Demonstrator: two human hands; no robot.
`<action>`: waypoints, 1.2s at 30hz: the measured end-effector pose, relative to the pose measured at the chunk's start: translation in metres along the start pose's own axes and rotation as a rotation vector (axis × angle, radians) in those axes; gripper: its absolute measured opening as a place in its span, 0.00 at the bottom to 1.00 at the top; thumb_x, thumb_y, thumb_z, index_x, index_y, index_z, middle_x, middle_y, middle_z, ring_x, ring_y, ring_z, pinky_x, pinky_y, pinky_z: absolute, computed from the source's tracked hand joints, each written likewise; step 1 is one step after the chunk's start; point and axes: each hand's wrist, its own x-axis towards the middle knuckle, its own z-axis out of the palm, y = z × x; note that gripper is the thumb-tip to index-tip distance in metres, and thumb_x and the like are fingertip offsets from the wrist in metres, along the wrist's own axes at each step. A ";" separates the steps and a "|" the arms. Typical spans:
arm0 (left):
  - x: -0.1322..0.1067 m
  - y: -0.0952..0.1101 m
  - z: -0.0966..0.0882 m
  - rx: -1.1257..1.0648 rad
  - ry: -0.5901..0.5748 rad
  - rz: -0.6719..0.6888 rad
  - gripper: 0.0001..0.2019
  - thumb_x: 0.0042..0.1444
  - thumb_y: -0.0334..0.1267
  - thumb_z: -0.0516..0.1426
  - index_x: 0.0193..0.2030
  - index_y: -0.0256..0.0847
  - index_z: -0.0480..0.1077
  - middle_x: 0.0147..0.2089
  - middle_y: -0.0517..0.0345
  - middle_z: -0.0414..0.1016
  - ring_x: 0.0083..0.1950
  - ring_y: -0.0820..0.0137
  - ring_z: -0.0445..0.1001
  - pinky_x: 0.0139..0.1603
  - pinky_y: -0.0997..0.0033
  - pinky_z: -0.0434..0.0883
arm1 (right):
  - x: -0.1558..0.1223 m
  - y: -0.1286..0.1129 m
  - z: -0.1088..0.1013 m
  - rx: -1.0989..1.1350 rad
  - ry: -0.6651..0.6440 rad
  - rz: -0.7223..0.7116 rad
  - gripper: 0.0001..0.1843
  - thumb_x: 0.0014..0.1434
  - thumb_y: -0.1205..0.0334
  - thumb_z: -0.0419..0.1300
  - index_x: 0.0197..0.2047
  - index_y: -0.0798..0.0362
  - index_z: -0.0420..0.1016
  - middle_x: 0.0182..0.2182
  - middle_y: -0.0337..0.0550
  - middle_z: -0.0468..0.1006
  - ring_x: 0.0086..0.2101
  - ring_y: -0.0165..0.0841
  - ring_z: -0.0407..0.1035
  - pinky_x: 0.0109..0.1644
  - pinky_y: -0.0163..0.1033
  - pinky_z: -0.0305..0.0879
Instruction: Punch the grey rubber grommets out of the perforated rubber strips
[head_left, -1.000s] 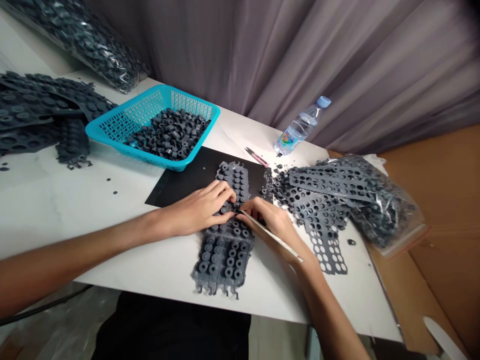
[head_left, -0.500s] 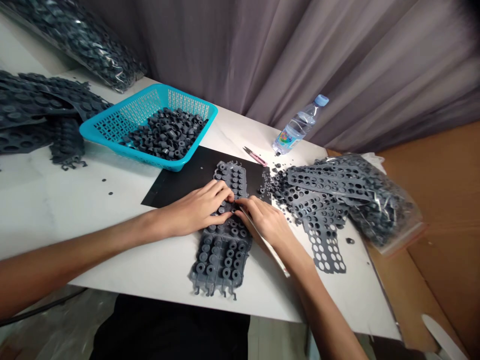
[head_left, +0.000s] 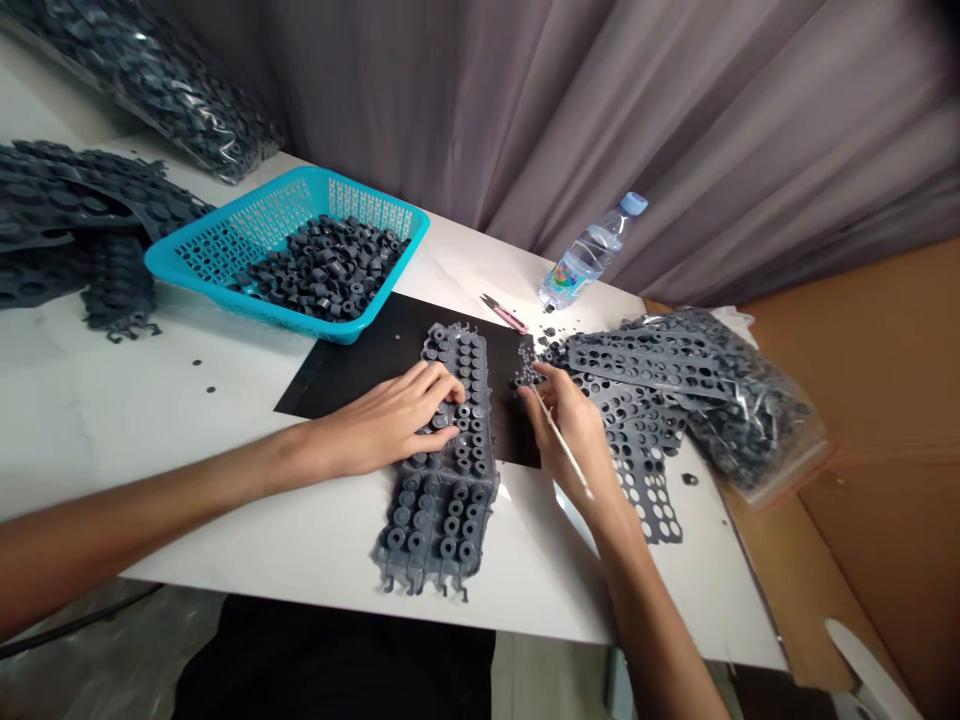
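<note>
A grey rubber sheet (head_left: 442, 490) studded with small moulded rings lies lengthwise on the white table (head_left: 112, 420), its far end on a black mat (head_left: 360, 360). My left hand (head_left: 390, 420) rests on the sheet's middle, fingers curled and pressing down on it. My right hand (head_left: 574, 425) hovers to the right of the sheet, over a small heap of loose grey rings (head_left: 529, 372). Its fingers are closed around a thin pale stick-like tool (head_left: 566, 448) that runs back along the palm.
A turquoise basket (head_left: 217, 250) of loose rings stands at the back left. Punched-out grey sheets (head_left: 637, 400) and a clear bag of scraps (head_left: 750, 420) lie to the right. Small pink snips (head_left: 504, 313) and a water bottle (head_left: 589, 255) are behind. More studded sheets (head_left: 67, 230) are stacked at far left.
My right hand has left the sheet and moved right and away, with the thin tool, to the heap of loose rings. My left hand has stayed on the sheet.
</note>
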 end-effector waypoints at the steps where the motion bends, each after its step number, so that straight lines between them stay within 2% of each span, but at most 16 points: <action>1: 0.000 0.000 -0.001 -0.006 -0.004 -0.004 0.15 0.72 0.50 0.51 0.56 0.44 0.63 0.56 0.52 0.67 0.57 0.61 0.69 0.53 0.61 0.69 | 0.000 -0.002 -0.002 0.077 -0.055 -0.012 0.23 0.72 0.45 0.55 0.62 0.49 0.66 0.39 0.44 0.79 0.34 0.37 0.73 0.40 0.42 0.68; 3: 0.000 0.000 -0.001 -0.019 -0.013 -0.006 0.15 0.71 0.50 0.51 0.57 0.45 0.63 0.56 0.52 0.66 0.57 0.60 0.69 0.53 0.61 0.69 | -0.001 -0.008 -0.006 0.203 -0.174 -0.047 0.21 0.70 0.46 0.58 0.59 0.48 0.69 0.38 0.41 0.80 0.33 0.34 0.72 0.38 0.39 0.68; 5: 0.000 0.000 -0.002 -0.030 -0.009 -0.001 0.16 0.71 0.50 0.52 0.59 0.46 0.63 0.57 0.52 0.66 0.58 0.60 0.69 0.55 0.60 0.69 | -0.002 -0.014 -0.008 0.256 -0.272 -0.078 0.16 0.69 0.46 0.60 0.52 0.48 0.73 0.37 0.40 0.80 0.33 0.33 0.72 0.36 0.37 0.67; 7: 0.000 -0.001 -0.002 -0.041 0.000 0.007 0.16 0.71 0.49 0.52 0.60 0.47 0.63 0.58 0.52 0.66 0.59 0.60 0.69 0.56 0.59 0.69 | -0.003 -0.018 -0.008 0.261 -0.328 -0.097 0.15 0.69 0.46 0.60 0.46 0.49 0.74 0.34 0.39 0.80 0.32 0.32 0.71 0.36 0.36 0.66; 9: -0.001 -0.001 -0.002 -0.049 0.001 0.010 0.17 0.71 0.48 0.53 0.61 0.48 0.63 0.58 0.52 0.66 0.60 0.60 0.69 0.57 0.59 0.69 | -0.004 -0.019 -0.007 0.260 -0.357 -0.110 0.14 0.70 0.47 0.59 0.45 0.49 0.74 0.33 0.38 0.79 0.32 0.32 0.71 0.36 0.36 0.66; 19: -0.001 0.001 -0.002 -0.043 -0.007 0.000 0.18 0.71 0.48 0.52 0.63 0.48 0.64 0.58 0.51 0.65 0.60 0.59 0.69 0.56 0.58 0.70 | -0.006 -0.015 -0.009 0.221 -0.396 -0.147 0.13 0.70 0.48 0.59 0.45 0.48 0.75 0.34 0.38 0.80 0.33 0.32 0.72 0.38 0.37 0.67; 25: 0.000 0.000 -0.002 -0.031 -0.018 0.017 0.16 0.71 0.48 0.52 0.62 0.49 0.66 0.57 0.51 0.65 0.60 0.59 0.69 0.55 0.58 0.70 | -0.007 -0.015 -0.008 0.201 -0.370 -0.125 0.12 0.72 0.48 0.57 0.45 0.47 0.74 0.33 0.38 0.79 0.32 0.32 0.72 0.37 0.37 0.67; 31: 0.001 -0.001 -0.002 -0.030 -0.022 0.018 0.16 0.71 0.49 0.52 0.61 0.48 0.66 0.59 0.51 0.65 0.60 0.58 0.68 0.56 0.57 0.70 | -0.006 -0.020 -0.011 0.110 -0.376 -0.191 0.13 0.73 0.53 0.57 0.57 0.45 0.73 0.40 0.40 0.80 0.37 0.33 0.73 0.43 0.39 0.69; 36: 0.000 -0.001 -0.001 -0.026 -0.013 0.013 0.17 0.71 0.49 0.51 0.61 0.48 0.65 0.59 0.51 0.65 0.61 0.59 0.67 0.56 0.58 0.69 | -0.005 -0.020 -0.010 0.005 -0.368 -0.279 0.14 0.74 0.54 0.54 0.58 0.45 0.74 0.43 0.44 0.79 0.41 0.36 0.75 0.45 0.40 0.70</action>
